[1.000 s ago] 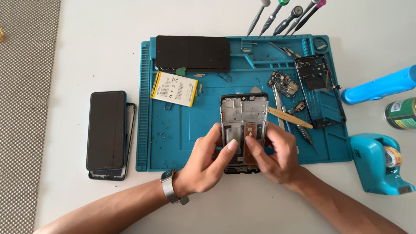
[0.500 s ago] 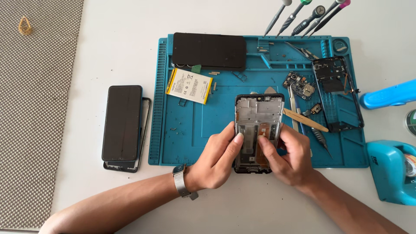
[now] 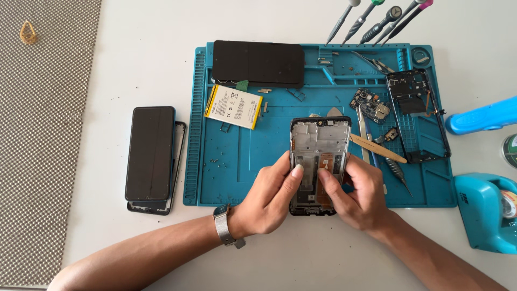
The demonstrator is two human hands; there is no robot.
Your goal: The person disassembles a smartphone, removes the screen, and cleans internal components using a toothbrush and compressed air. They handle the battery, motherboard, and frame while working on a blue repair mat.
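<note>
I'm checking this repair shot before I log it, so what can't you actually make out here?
All in the head view:
- Lower part of the phone frame: covered by the left hand and right hand.
- Screwdrivers: tops cut off by the upper edge.
- Green tin: cut off by the right edge.
- Loose screws on the blue mat: too small to tell apart.

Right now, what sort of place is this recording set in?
Most likely a phone repair bench. Both hands work on an opened phone frame over a blue repair mat, with a loose battery and precision screwdrivers nearby.
</note>
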